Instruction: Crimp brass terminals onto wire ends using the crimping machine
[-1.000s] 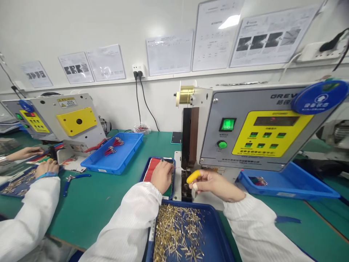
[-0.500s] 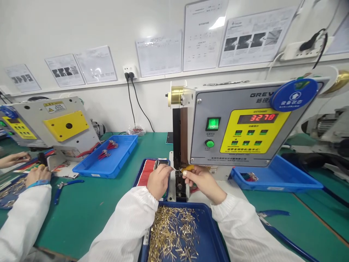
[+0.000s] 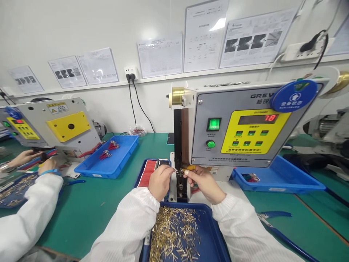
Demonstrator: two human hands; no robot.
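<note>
At the black work head [image 3: 180, 186] of the machine, my two hands meet fingertip to fingertip. My left hand [image 3: 161, 182] is closed in a pinch on a thin metal piece at the work point; its exact kind is too small to tell. Opposite it, my right hand [image 3: 204, 182] is also pinched, its fingertips beside a yellow part [image 3: 191, 167]; what they hold is hidden. Under my wrists lies a dark blue tray [image 3: 211, 229] with many loose gold-coloured metal pins [image 3: 174, 233]. Red wires [image 3: 149, 171] fill a tray behind my left hand.
The grey machine [image 3: 203, 145] with its red display rises ahead. Blue bins [image 3: 280, 182] [image 3: 122, 160] stand either side, holding wire bundles. Blue-handled pliers [image 3: 275, 222] lie at right. At left, a co-worker's hands [image 3: 49, 165] work at another machine [image 3: 68, 123].
My hands stay at the work head, with only slight finger movement. The machine's display goes from 3278 to 78. The co-worker's near arm has moved right, partly covering the pliers there.
</note>
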